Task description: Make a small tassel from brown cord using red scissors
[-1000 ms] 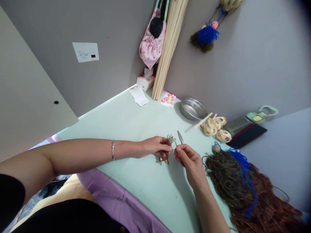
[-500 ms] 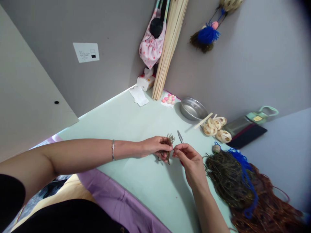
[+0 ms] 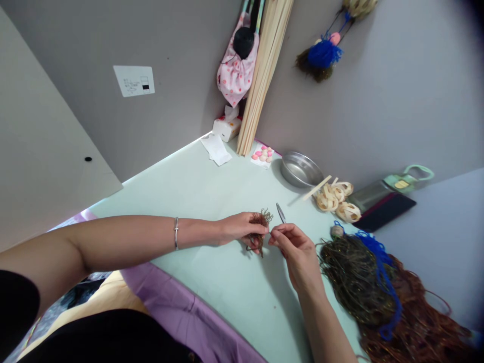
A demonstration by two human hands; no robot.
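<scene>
Toward five o'clock from centre, the left hand (image 3: 239, 227) is clamping its fingers on a yarn bundle (image 3: 260, 221) over a surface (image 3: 170, 189). At the bundle's four o'clock, the right hand (image 3: 295, 246) is pressing its fingers together, anything between too small to tell. Scissors (image 3: 280, 213) are showing at two.

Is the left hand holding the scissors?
No, the left hand holds a brown yarn tuft, while the scissors show beside the right hand.

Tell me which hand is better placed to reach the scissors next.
Probably the right hand: it is nearest the scissors, hiding part of them from view, while the left hand is farther off and grips the small yarn bundle.
</scene>
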